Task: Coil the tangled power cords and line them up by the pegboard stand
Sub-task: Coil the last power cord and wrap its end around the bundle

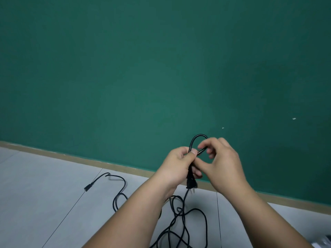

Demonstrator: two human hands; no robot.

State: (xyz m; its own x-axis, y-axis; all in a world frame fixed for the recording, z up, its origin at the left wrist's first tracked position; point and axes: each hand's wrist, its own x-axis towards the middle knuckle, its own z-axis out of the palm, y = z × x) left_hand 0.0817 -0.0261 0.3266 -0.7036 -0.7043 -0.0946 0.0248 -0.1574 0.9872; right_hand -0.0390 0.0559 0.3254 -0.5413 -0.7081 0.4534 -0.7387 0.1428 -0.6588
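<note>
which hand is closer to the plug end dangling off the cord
Left. The left hand grips the cord loop directly above the plug; the right hand is off to the plug's right and higher, its fingers pinching that loop.

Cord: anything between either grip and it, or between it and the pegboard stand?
Nothing: the left grip and right grip both hold the cord, above its plug. The rest lies tangled on the floor. The stand is out of view, so that path cannot be judged.
</note>
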